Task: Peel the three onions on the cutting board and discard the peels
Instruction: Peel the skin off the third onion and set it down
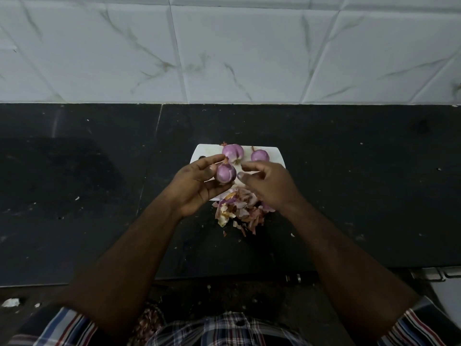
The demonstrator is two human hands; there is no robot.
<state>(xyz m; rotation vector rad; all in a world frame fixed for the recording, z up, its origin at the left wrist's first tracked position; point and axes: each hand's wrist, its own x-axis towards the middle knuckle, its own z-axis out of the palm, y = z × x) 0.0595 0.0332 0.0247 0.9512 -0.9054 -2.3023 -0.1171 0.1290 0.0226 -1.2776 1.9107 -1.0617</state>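
My left hand grips a peeled purple onion above the white cutting board. Two more peeled purple onions lie at the board's far edge, one in the middle and one to the right. My right hand hovers just right of the held onion, fingers loosely curled with nothing visible between them. A heap of pink and tan peels lies on the board's near edge and spills onto the black counter, partly hidden under my right hand.
The black stone counter stretches wide to both sides, dotted with small scraps. A white marbled tile wall rises behind it. Below the counter's front edge sits something filled with reddish peels, and a metal hinge shows at the right.
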